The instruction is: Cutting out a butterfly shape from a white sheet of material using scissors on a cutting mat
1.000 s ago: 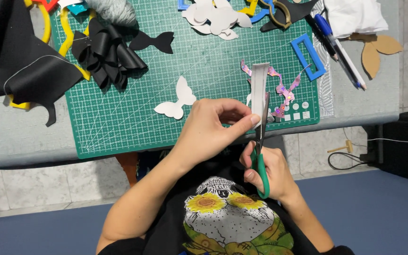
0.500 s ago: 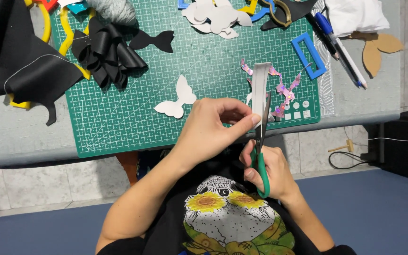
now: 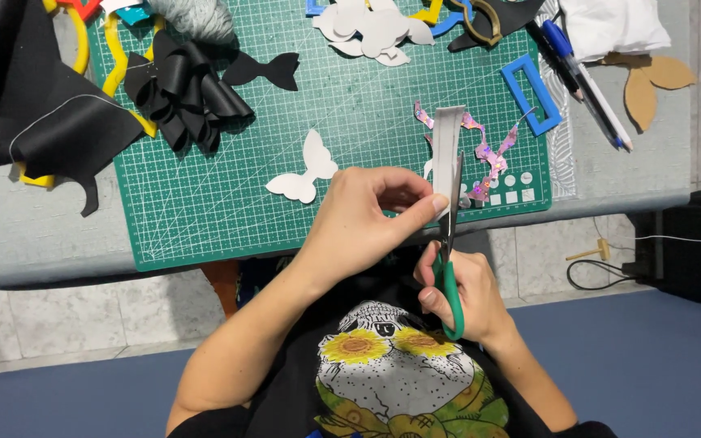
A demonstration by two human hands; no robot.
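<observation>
While the left hand (image 3: 359, 223) keeps its grip pinched on a white paper strip (image 3: 446, 150) above the green cutting mat's (image 3: 229, 203) near edge, the right hand (image 3: 464, 292) grips green-handled scissors (image 3: 449, 243), blades along the strip.

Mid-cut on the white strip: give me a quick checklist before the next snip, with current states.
1. Left hand pinches the white strip: ok.
2. Right hand in the green-handled scissors: ok.
3. Blades meet the strip: ok.
4. Left fingertips clear of the blades: not ok, very close.
5. Cut follows a marked line: cannot tell.
6. Cutting mat beneath the work: ok.
</observation>
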